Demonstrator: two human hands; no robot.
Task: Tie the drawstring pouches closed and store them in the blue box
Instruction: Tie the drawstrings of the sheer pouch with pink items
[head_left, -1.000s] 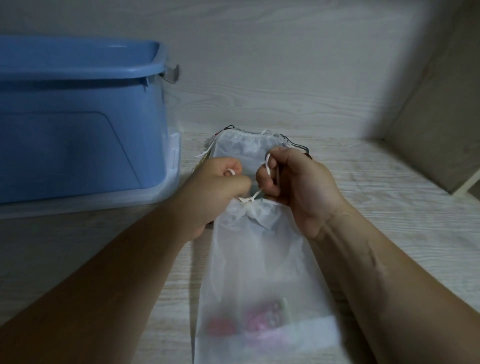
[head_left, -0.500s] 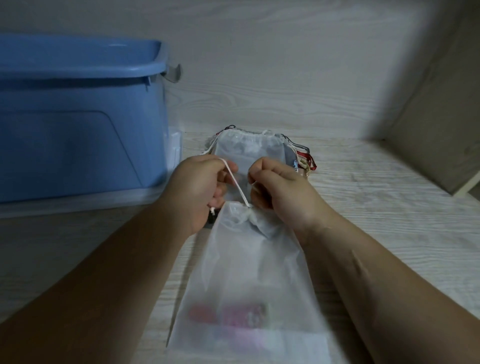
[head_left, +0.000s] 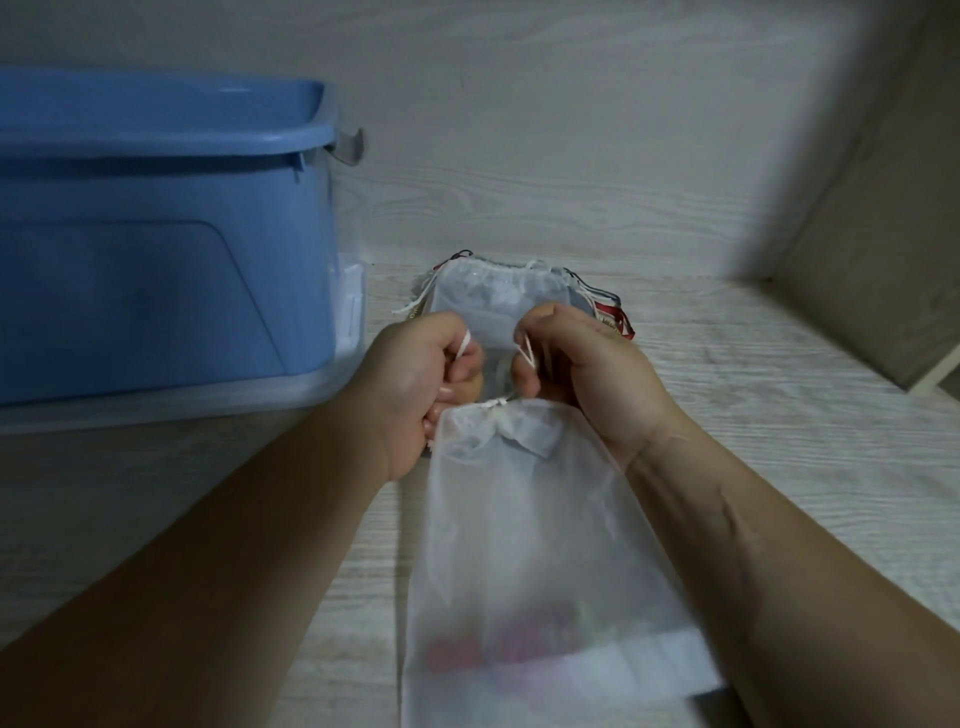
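Observation:
A white translucent drawstring pouch (head_left: 535, 545) lies on the wooden surface between my forearms, its neck gathered at the far end, with red and pink items blurred near its bottom. My left hand (head_left: 421, 384) pinches one end of the white drawstring (head_left: 464, 344). My right hand (head_left: 576, 369) pinches the other end just above the gathered neck. Behind my hands lies a pile of more pouches (head_left: 498, 296), a white one on top. The blue box (head_left: 156, 234) stands open at the left.
The blue box sits on a clear plastic lid (head_left: 332, 379). A wooden back wall (head_left: 571, 156) and a side panel (head_left: 883, 260) at the right close in the space. Bare wooden surface (head_left: 779, 415) lies right of my right arm.
My hands have drawn slightly apart with the cord ends and the pouch neck has closed tighter. The pouch has shifted a little to the right on the surface.

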